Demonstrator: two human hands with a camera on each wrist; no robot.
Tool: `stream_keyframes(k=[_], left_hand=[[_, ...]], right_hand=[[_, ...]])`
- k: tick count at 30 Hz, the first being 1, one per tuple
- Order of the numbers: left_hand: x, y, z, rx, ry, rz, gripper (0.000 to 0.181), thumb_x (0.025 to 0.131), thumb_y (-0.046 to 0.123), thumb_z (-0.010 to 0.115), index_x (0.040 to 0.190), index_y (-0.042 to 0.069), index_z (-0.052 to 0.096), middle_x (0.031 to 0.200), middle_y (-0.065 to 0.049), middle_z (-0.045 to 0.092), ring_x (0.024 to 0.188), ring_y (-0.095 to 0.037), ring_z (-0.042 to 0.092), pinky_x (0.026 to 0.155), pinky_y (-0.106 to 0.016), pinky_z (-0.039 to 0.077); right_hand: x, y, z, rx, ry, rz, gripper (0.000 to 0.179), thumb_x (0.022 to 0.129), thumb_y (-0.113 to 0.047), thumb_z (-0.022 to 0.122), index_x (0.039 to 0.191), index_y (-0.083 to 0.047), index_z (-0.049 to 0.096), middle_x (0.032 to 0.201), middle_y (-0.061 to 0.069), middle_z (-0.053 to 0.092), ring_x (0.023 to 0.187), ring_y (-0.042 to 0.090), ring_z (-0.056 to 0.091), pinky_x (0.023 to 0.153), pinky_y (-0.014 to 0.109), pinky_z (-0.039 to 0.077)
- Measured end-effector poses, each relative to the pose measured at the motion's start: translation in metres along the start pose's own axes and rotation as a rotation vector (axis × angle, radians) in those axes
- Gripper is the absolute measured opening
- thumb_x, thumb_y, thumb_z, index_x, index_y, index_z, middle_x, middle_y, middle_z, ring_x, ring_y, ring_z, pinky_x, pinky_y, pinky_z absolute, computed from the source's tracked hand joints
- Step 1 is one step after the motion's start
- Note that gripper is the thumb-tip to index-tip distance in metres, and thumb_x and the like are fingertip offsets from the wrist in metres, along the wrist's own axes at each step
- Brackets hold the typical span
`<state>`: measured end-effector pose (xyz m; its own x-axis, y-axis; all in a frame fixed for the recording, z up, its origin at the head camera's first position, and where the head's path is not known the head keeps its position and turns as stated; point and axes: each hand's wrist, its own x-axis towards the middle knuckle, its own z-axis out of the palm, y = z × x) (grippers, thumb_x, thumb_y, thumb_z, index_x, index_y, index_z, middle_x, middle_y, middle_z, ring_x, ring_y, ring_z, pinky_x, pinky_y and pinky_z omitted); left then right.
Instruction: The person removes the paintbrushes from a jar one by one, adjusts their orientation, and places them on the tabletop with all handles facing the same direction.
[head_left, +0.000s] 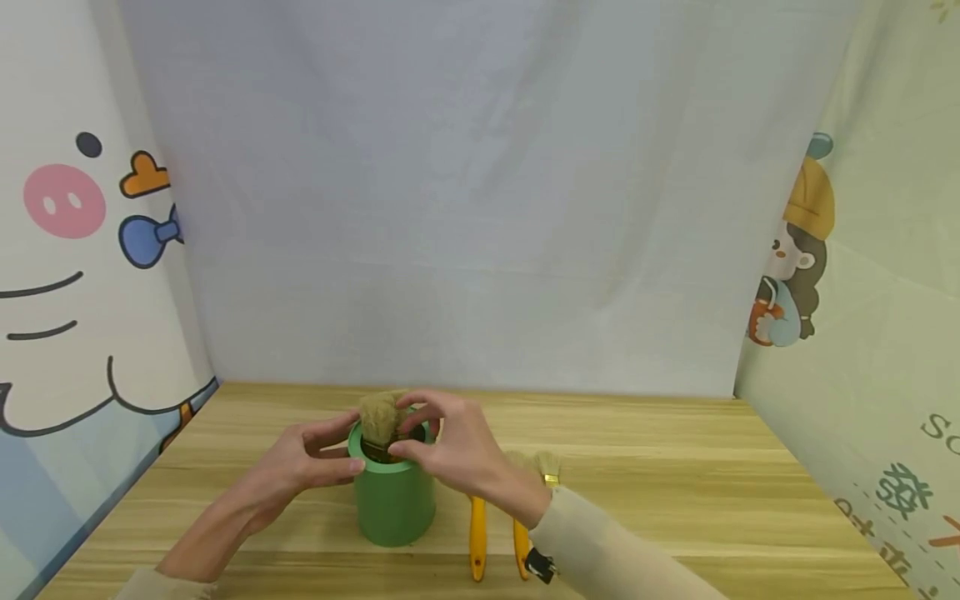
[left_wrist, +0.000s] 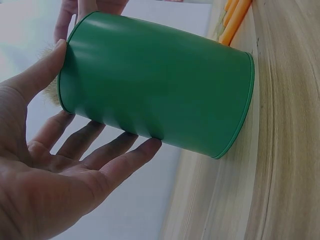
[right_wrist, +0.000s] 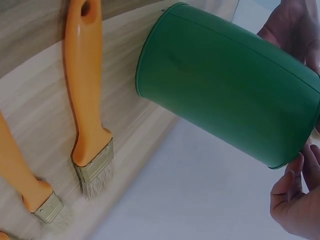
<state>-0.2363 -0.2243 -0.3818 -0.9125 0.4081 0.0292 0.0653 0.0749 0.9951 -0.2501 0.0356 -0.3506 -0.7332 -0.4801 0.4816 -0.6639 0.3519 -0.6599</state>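
Note:
A green cylindrical container (head_left: 395,504) stands upright on the table, also large in the left wrist view. Bristle-up inside it is a paintbrush (head_left: 378,419) with pale bristles and a dark ferrule; its handle is hidden by the container's wall. My left hand (head_left: 303,458) holds the container from the left, thumb at the rim and the other fingertips along its side in the left wrist view. Over the opening, my right hand (head_left: 457,442) pinches at the brush, thumb by the ferrule and forefinger by the bristles.
Right of the container lie several paintbrushes with orange handles, among them one brush (right_wrist: 87,100) and another brush (right_wrist: 22,175), partly under my right forearm in the head view. A pale cloth (head_left: 480,208) hangs behind the wooden table (head_left: 660,500), with printed cloths at both sides.

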Motion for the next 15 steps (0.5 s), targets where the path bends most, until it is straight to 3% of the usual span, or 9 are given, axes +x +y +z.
stream_keyframes(k=[8,15], left_hand=[[0.0,0.0,0.0,-0.004,-0.001,-0.018,0.086,0.098,0.016,0.076,0.166,0.001,0.025,0.168,-0.027,0.026,0.146,-0.052,0.036,0.101,-0.047,0.056],[0.0,-0.001,-0.001,-0.009,-0.014,-0.006,0.086,0.099,0.015,0.075,0.166,0.001,0.023,0.168,-0.028,0.023,0.147,-0.053,0.033,0.102,-0.047,0.055]], right_hand=[[0.005,-0.002,0.007,-0.006,0.014,-0.022,0.043,0.089,-0.011,0.087,0.128,-0.008,0.07,0.091,-0.003,0.078,0.063,0.01,0.051,0.059,0.022,0.04],[0.006,-0.006,0.013,-0.025,0.017,-0.039,0.047,0.088,-0.011,0.089,0.131,-0.007,0.068,0.093,-0.005,0.077,0.066,0.002,0.061,0.06,0.018,0.052]])
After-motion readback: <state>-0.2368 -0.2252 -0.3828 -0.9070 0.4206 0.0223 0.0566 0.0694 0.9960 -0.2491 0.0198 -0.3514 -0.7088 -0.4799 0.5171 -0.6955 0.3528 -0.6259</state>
